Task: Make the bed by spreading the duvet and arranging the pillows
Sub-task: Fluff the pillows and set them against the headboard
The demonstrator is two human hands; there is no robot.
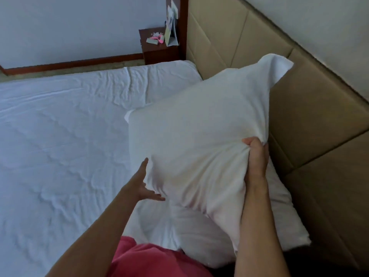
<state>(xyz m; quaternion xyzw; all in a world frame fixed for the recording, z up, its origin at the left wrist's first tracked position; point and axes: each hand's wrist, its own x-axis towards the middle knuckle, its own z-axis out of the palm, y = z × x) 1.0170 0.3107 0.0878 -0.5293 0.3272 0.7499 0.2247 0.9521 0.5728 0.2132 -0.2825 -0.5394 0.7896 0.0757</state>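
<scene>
Pillow raised over the head end of the bed.

Your right hand (255,156) bunches the cover of the lifted pillow (199,136); your left hand (144,181) is spread, fingers apparently touching its side. A second pillow (283,212) lies beneath, against the headboard (319,116). Beyond, the wrinkled sheet (60,136), then a nightstand (157,47).

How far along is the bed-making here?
Done: a white cover lies spread, lightly wrinkled. In hand: the right hand grips a raised pillow, the left hand open beside it. Left: setting it by the headboard, above the second pillow.
</scene>
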